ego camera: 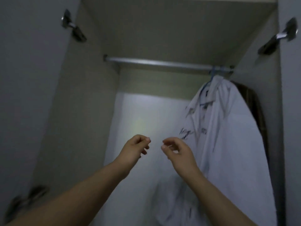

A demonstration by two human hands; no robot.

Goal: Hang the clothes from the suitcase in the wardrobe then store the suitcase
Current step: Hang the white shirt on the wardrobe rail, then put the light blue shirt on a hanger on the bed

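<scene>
Both hands are up in front of the open wardrobe (91, 111), and both are empty. On the left hand (136, 148) the fingers are curled in loosely with the thumb near the fingertips, but nothing is pinched between them. On the right hand (176, 151) the fingers are bent and a little apart, and they hold nothing too. The two hands are near each other with a small gap between them. A white shirt (228, 136) with dark marks on the front hangs on a blue hanger (205, 86) at the right end of the metal rail (159, 62), and the right hand is just beside its front. Something dark brown (254, 108) hangs behind it, close to the right wall — too hidden to say what it is. The rest of the rail, from the middle to the left, is bare. The suitcase is not in the picture, so I cannot say what is left in it. It looks like the white shirt is hung and the hands are free for the next piece. To do this well, check that the hook sits right over the rail and the shirt hangs straight. Bring the next piece already on its hanger, and hook it to the left of the white shirt — there is lots of room there.
</scene>
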